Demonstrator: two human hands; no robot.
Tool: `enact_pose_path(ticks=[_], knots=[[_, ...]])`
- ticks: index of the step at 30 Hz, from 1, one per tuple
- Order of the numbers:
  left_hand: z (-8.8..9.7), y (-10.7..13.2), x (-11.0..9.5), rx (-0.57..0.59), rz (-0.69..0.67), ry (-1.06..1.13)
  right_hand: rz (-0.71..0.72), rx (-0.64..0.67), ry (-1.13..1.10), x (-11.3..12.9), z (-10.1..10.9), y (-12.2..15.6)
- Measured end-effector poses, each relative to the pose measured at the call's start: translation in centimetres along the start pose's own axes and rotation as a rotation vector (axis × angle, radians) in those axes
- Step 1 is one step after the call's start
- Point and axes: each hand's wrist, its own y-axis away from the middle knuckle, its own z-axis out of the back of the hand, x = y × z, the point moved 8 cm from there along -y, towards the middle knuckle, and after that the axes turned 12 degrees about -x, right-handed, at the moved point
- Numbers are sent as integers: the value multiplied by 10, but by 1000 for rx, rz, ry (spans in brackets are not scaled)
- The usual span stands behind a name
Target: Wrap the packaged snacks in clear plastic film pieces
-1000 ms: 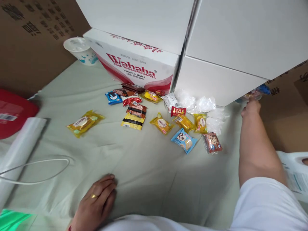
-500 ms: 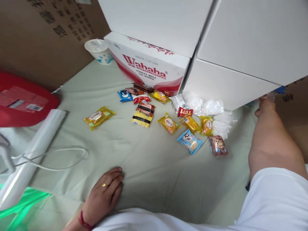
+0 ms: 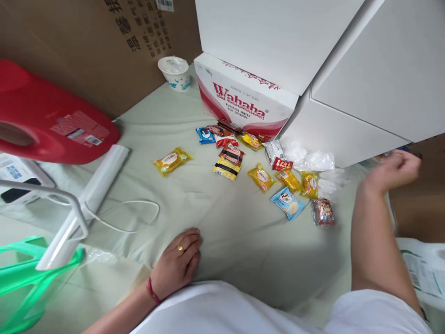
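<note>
My left hand (image 3: pixel 181 257), with a gold ring and a red cord bracelet, lies palm down on the green cloth (image 3: pixel 222 213), fingers loosely bent and holding nothing. Out at the far right, my right hand (image 3: pixel 396 169) is closed and slightly blurred; what its fingers hold, if anything, is hidden. Left of it sit crumpled clear plastic bags (image 3: pixel 318 160) and a brown cookie packet (image 3: pixel 323 212). Nearby are a light-blue snack packet (image 3: pixel 288 203) and several yellow-wrapped snacks (image 3: pixel 261 177). Another yellow-wrapped snack (image 3: pixel 172 161) lies apart, above my left hand.
A Wahaha water carton (image 3: pixel 243 99) stands behind the snacks, against white cabinets (image 3: pixel 278 37). A paper cup (image 3: pixel 175 74) is beside it. On the left are a red jug (image 3: pixel 59 111), a plastic roll (image 3: pixel 93 195), a white cable (image 3: pixel 156 215) and green strips (image 3: pixel 31 273). A white jug (image 3: pixel 426 269) stands right.
My right hand has come back from behind the cabinet's right edge and now shows as a fist. The view has turned left. My left hand stays resting on the cloth.
</note>
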Motion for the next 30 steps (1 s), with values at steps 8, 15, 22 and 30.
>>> enact_pose_path(ticks=[8, 15, 22, 30], knots=[[6, -4, -1, -6, 52, 215, 427, 829, 103, 140, -119, 140], [12, -6, 32, -119, 506, 516, -419, 683, -551, 168, -37, 165], [-51, -39, 55, -43, 1396, 1343, -945, 1303, -720, 220, 60, 337], [-39, -41, 34, 305, 1098, 1274, -705, 1326, -795, 219, 76, 336]])
